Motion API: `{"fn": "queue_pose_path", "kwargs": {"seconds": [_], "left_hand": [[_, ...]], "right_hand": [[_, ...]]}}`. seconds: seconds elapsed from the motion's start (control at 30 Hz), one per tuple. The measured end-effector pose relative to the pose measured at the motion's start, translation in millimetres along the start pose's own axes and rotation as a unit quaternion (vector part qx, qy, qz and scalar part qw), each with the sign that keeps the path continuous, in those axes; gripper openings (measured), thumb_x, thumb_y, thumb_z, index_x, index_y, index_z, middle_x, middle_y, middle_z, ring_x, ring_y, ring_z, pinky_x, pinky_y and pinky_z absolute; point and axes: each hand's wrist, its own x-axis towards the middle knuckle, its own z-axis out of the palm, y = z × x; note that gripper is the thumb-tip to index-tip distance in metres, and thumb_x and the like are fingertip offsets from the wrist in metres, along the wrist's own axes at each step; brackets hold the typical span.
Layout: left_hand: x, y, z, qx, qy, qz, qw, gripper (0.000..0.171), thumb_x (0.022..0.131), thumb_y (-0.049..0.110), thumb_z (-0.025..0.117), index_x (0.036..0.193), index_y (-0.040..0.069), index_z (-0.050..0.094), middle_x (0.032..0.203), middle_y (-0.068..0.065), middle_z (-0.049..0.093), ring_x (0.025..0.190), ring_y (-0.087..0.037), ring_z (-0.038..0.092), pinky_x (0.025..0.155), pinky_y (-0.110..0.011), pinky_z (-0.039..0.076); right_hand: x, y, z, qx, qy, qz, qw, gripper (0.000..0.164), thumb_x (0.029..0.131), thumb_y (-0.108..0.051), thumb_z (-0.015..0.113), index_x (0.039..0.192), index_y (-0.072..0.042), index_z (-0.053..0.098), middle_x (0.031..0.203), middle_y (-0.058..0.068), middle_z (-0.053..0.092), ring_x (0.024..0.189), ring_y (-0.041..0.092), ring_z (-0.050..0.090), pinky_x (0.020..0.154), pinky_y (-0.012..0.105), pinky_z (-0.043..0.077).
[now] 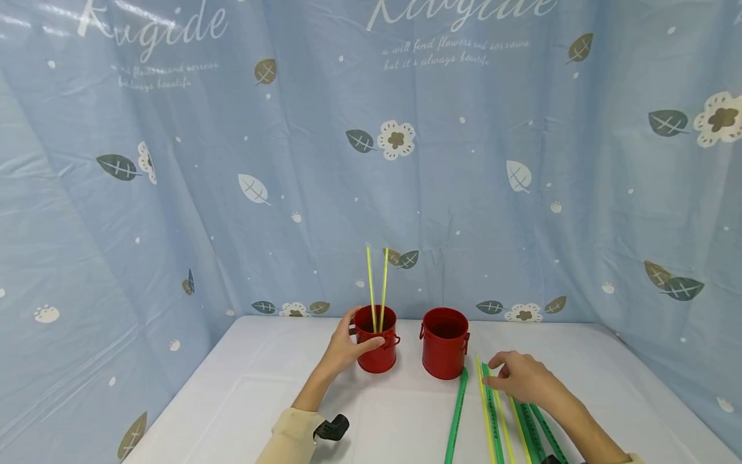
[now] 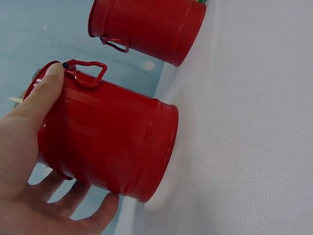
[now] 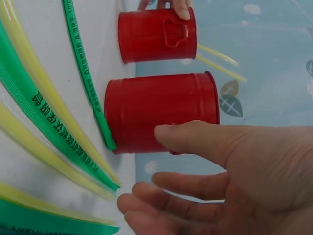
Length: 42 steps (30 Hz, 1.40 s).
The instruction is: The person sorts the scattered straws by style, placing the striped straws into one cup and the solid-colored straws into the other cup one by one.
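Observation:
My left hand grips the left red bucket, thumb by the rim near its small handle and fingers round the far side. Two yellow straws stand in that bucket, leaning slightly apart at the top. Over the right part of the table is my right hand, thumb and bent fingers apart with nothing between them. Beneath and beside it lie yellow straws and green paper-wrapped straws with dark print. In the right wrist view, the thumb overlaps the second red bucket.
The second bucket stands upright between my hands, its dark inside showing. A separate green wrapped straw lies just in front of it. A blue patterned curtain hangs behind the white table.

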Motion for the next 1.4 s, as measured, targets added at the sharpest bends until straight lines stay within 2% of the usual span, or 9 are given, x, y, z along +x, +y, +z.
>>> {"fn": "queue_pose_path", "kwargs": {"seconds": [0.13,0.3,0.53,0.67,0.93,1.23,1.4], "left_hand": [[-0.3,0.9,-0.1,0.0,-0.001,0.001,1.0,0.087,0.084,0.025,0.077,0.152,0.003,0.027,0.145,-0.021,0.044,0.128,-0.043,0.047,0.092,-0.052,0.054],[1.8,-2.2,0.0,0.001,-0.003,0.002,1.0,0.086,0.085,0.024,0.076,0.152,0.003,0.027,0.146,-0.021,0.043,0.128,-0.043,0.047,0.092,-0.052,0.055],[15.2,-31.3,4.8,0.007,0.009,0.0,0.9999,0.09,0.083,0.027,0.078,0.153,0.008,0.025,0.148,-0.018,0.042,0.129,-0.042,0.046,0.091,-0.053,0.054],[18.8,-39.1,5.2,0.009,0.013,0.0,0.9999,0.09,0.082,0.034,0.079,0.153,0.014,0.028,0.147,-0.013,0.044,0.129,-0.038,0.048,0.091,-0.051,0.055],[19.3,-40.8,5.9,0.006,0.014,0.002,0.9999,0.09,0.081,0.037,0.08,0.152,0.015,0.029,0.147,-0.01,0.045,0.128,-0.036,0.048,0.09,-0.049,0.056],[19.0,-40.9,7.0,0.012,0.015,0.005,0.9998,0.089,0.081,0.037,0.079,0.152,0.015,0.03,0.146,-0.011,0.046,0.128,-0.037,0.049,0.091,-0.05,0.056],[18.7,-40.1,6.3,0.018,0.017,0.001,0.9997,0.091,0.08,0.04,0.08,0.152,0.014,0.029,0.146,-0.01,0.045,0.128,-0.035,0.049,0.091,-0.049,0.056]], "right_hand": [[-0.9,2.8,0.1,0.001,-0.021,0.012,1.0,0.048,0.084,-0.034,0.076,0.116,-0.001,0.066,0.089,0.006,0.068,0.065,0.016,0.062,0.058,0.031,0.054],[-3.4,5.4,3.1,0.011,-0.04,0.024,0.999,0.05,0.082,-0.029,0.078,0.118,0.003,0.064,0.082,0.005,0.066,0.055,0.018,0.061,0.054,0.029,0.049],[-4.6,7.0,10.8,0.033,-0.039,0.026,0.998,0.046,0.082,-0.016,0.078,0.118,0.007,0.061,0.075,0.005,0.062,0.054,0.016,0.061,0.05,0.028,0.053],[-4.4,6.6,15.1,0.032,-0.045,0.033,0.998,0.046,0.081,-0.012,0.077,0.119,0.008,0.06,0.073,0.006,0.061,0.054,0.016,0.061,0.05,0.027,0.053],[-6.0,7.6,23.0,0.019,-0.064,0.045,0.997,0.049,0.079,-0.009,0.077,0.119,0.01,0.057,0.064,0.008,0.062,0.048,0.014,0.06,0.045,0.024,0.052],[-7.0,11.7,29.7,0.028,-0.056,0.026,0.998,0.042,0.077,-0.003,0.074,0.112,0.011,0.057,0.056,0.009,0.062,0.044,0.015,0.061,0.043,0.028,0.053],[-4.0,10.2,28.7,0.019,-0.075,0.031,0.997,0.033,0.079,-0.003,0.073,0.106,0.008,0.059,0.056,0.009,0.064,0.044,0.015,0.063,0.043,0.027,0.053]]}}
